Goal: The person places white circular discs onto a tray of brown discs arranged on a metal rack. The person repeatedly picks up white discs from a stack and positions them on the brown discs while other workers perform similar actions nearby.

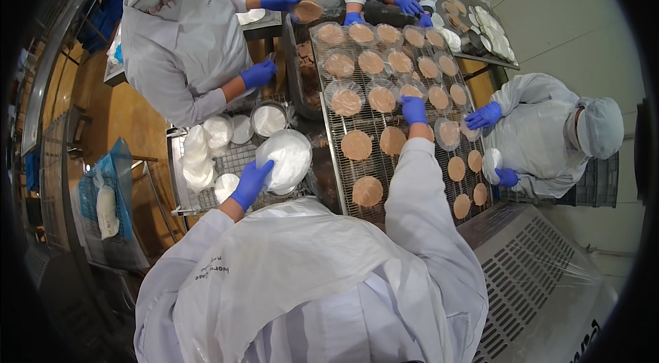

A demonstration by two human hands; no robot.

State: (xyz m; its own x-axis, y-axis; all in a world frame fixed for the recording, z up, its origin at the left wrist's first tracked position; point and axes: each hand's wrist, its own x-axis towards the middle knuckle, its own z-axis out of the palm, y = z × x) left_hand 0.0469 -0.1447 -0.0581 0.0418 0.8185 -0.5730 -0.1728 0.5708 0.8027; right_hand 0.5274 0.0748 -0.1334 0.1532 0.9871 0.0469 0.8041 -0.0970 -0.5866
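Observation:
Several round pinkish-brown patties [362, 191] lie in rows on a wire rack [384, 174]. Those in the far rows have clear round films [347, 100] over them; many near ones look bare. My left hand [252, 184] is closed on the edge of a stack of round white film sheets [285, 159], held left of the rack. Over the middle of the rack, my right hand [414, 110] rests with its fingers stretched out on a film-covered patty [412, 88]. Its fingertips are partly hidden by the back of the hand.
A wire-mesh tray [250, 131] at left bears white film stacks [199, 157] and a round metal ring [268, 119]. Beyond it stands a deep bin [295, 40] with brown meat mix. Co-workers stand left, far and right; one at right reaches a gloved hand [484, 116] over the rack.

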